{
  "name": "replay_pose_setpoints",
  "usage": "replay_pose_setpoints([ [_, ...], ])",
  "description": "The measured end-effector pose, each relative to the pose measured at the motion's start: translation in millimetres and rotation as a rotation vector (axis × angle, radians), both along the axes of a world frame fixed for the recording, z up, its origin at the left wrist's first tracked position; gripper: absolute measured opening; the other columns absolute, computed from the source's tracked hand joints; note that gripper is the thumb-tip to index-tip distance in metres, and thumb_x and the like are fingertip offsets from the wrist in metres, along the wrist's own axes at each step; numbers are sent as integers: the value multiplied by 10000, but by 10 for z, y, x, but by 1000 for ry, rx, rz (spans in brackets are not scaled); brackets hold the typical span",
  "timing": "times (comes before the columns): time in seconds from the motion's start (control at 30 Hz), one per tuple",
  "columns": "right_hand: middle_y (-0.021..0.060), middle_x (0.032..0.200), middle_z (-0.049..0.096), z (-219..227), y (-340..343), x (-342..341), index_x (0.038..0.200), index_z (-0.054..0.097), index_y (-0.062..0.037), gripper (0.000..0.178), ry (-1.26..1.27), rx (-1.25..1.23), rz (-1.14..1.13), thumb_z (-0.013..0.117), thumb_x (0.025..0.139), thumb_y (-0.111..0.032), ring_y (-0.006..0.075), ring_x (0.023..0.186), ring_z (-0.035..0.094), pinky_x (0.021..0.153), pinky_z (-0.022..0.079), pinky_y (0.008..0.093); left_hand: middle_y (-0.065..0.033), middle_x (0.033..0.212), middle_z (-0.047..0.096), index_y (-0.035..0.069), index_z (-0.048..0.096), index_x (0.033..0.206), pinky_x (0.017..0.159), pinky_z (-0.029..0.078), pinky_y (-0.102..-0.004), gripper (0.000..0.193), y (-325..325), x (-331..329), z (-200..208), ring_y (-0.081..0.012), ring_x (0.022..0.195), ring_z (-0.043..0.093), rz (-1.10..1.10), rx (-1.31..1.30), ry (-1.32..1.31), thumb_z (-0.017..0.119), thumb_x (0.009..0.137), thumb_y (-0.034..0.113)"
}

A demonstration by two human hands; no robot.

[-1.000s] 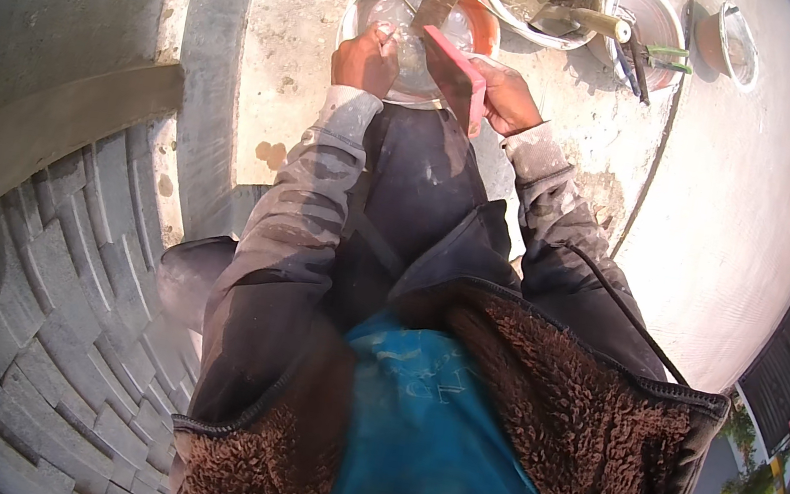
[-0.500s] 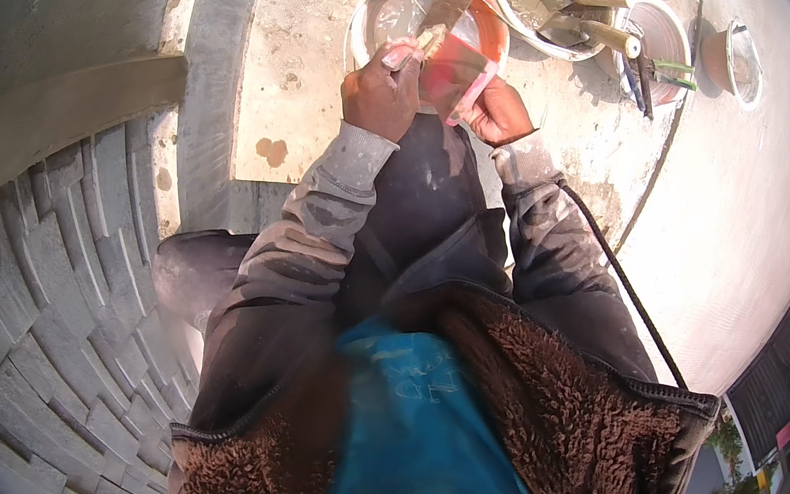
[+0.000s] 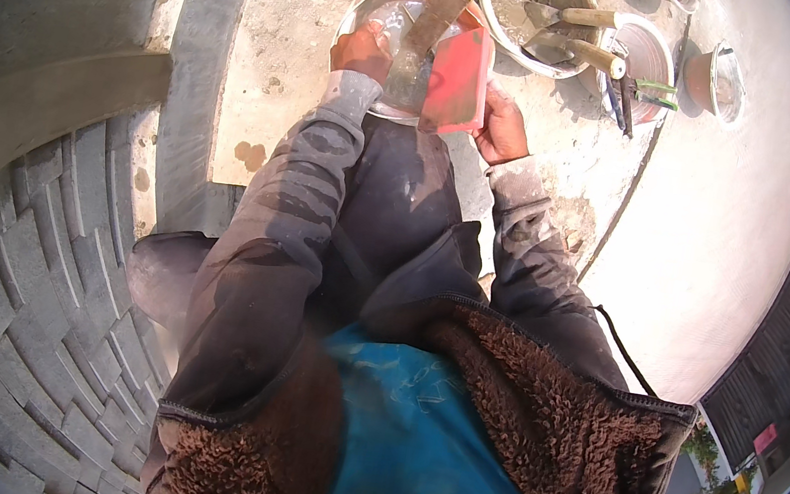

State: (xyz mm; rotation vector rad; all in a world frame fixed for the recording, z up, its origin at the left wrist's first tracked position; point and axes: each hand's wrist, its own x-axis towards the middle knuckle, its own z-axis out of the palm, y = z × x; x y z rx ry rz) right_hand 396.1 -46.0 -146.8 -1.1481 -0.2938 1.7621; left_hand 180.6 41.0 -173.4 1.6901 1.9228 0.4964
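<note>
My left hand (image 3: 364, 49) is inside the round bucket (image 3: 343, 27) of cloudy water, close to its left wall. Its fingers are curled, and whatever they hold is hidden. With my right hand (image 3: 502, 129) I grip a flat red rectangular piece (image 3: 459, 79) by its right edge, over the bucket's near right rim. Grey smears mark its face and lower edge; its exact kind cannot be made out. A brown, flat strip (image 3: 438, 16) leans in the bucket between the far rim and the water.
Right of the bucket stands a mortar bucket (image 3: 505, 35) with wooden-handled trowels (image 3: 589, 18) across it. Beside it, a pale bucket (image 3: 645, 45) holds tools with dark and green handles. Farther right is a small pot (image 3: 713, 82). A stained board (image 3: 255, 126) lies to the left.
My left hand has moved left and down into the bucket, away from the red piece. The yellowish bit at its fingers no longer shows. The red piece has turned more upright, its face toward me.
</note>
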Motion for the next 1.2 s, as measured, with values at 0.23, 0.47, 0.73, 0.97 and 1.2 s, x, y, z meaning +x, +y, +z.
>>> replay_pose_setpoints([
  [0.23,128,1353,597,-116,191,-121,1462,422,14,531,-335,327,56,623,971,-12,169,1146,646,949,581,328,-198,764,721,65,743,1061,659,568,-422,237,-389,55,980,-354,714,731,-6,354,-667,695,938,261],
  [0.47,121,1359,561,-71,308,-135,1423,429,-9,514,-571,538,60,676,973,-19,214,1241,601,1047,520,357,-122,714,710,-19,727,1026,602,539,-340,241,-357,60,1261,-129,675,714,40,486,-789,710,951,210],
  [0.73,99,1345,558,102,233,-83,1403,438,-19,561,-623,551,-129,758,959,-143,179,1256,554,1053,472,333,-105,576,654,80,751,1052,498,482,-361,208,-381,35,991,-233,487,647,90,350,-577,710,940,251],
  [0.97,90,1301,552,120,293,-140,1356,433,-25,514,-660,589,-244,747,962,-129,177,1214,560,1045,467,333,-206,930,740,88,709,1137,804,566,-493,295,-295,82,-153,-410,899,719,83,-82,-181,630,966,315],
  [1.2,148,1358,511,-422,178,3,1358,435,11,462,-878,687,-176,667,959,9,242,1333,521,1138,413,387,-152,887,747,116,729,1130,715,561,-417,271,-287,78,484,-335,747,723,118,18,-335,669,962,320],
])
